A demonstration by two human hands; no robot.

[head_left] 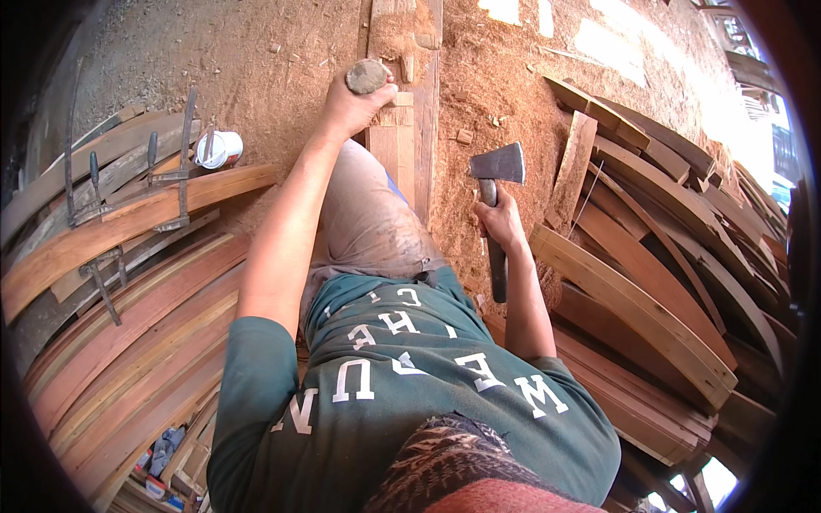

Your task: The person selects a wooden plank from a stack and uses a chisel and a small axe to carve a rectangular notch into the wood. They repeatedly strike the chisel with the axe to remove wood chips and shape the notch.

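My left hand is wrapped round an upright tool handle with a broad, worn round top. The tool's lower end is hidden beneath the fist, so I cannot tell its kind. It stands over a long timber beam, which has notches cut in it and wood chips on top. To the right of the beam, my right hand grips a hatchet by its dark handle, close under the head. The hatchet's head is held apart from the beam and from the left hand's tool. My leg lies over the near part of the beam.
Sawdust and shavings cover the ground. Curved planks are piled on the right. At the left, clamps grip a curved timber above stacked boards. A white bucket stands beside them.
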